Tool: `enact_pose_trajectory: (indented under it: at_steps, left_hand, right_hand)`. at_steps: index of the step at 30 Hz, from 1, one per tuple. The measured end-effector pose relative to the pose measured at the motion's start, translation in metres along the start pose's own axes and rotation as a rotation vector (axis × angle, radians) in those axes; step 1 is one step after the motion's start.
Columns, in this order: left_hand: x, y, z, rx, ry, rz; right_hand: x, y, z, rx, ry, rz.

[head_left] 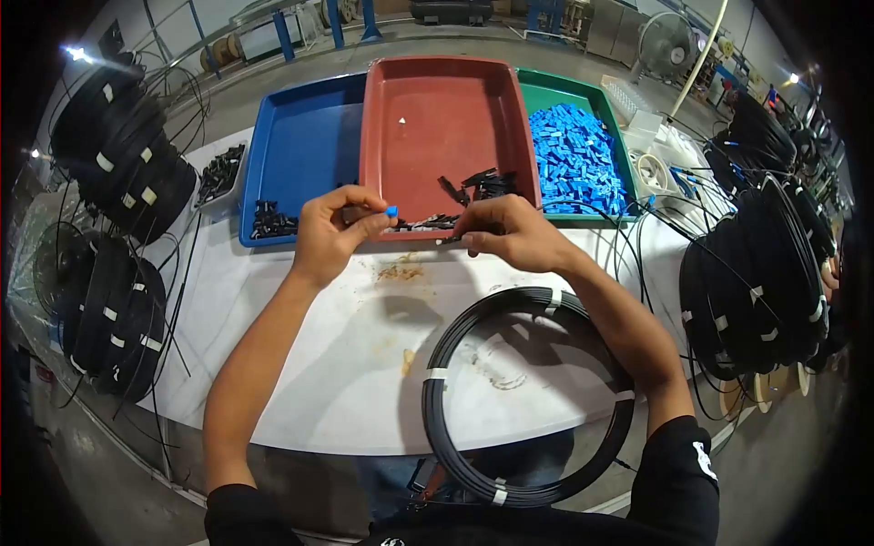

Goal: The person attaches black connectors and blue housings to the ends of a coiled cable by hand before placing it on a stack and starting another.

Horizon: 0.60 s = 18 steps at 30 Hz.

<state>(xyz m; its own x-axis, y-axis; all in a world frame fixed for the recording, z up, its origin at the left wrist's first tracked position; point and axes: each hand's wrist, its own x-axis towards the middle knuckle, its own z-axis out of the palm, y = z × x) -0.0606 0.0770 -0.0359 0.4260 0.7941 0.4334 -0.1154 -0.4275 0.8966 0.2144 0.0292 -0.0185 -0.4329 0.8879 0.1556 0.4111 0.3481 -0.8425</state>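
Observation:
My left hand (335, 235) is closed in a pinch on a small blue plastic piece (391, 211), held just above the near edge of the red tray (437, 109). My right hand (514, 235) is closed at the same tray's near right corner. Between its fingertips is a small dark piece with a pale tip (446, 241), too small to name. Loose black parts (482, 185) lie in the red tray by my right hand. Below my right forearm rests a coil of black cable (437, 400), bound with white tape and overhanging the table's front edge.
A blue tray (309, 136) holds black parts at left; a green tray (564, 91) holds many blue pieces (578, 159) at right. A small bin of black parts (221, 173) stands far left. Stacked cable coils (118, 146) flank the white table (319, 364) at left, more coils (756, 273) at right.

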Motion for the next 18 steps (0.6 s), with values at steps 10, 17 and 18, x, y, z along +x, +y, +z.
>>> enact_pose_trajectory:
  at_steps: [10,17,18]
  left_hand:
    - [-0.05,-0.031,0.009,0.233,0.204,0.182]
    - [-0.052,-0.034,0.005,0.38,0.238,0.399]
    - [-0.051,-0.035,0.004,0.402,0.229,0.419]
  right_hand:
    - [0.024,-0.029,0.039,0.002,-0.049,0.081]
    - [0.015,-0.025,0.045,0.134,0.04,0.139]
    - [0.014,-0.025,0.046,0.138,0.038,0.143]
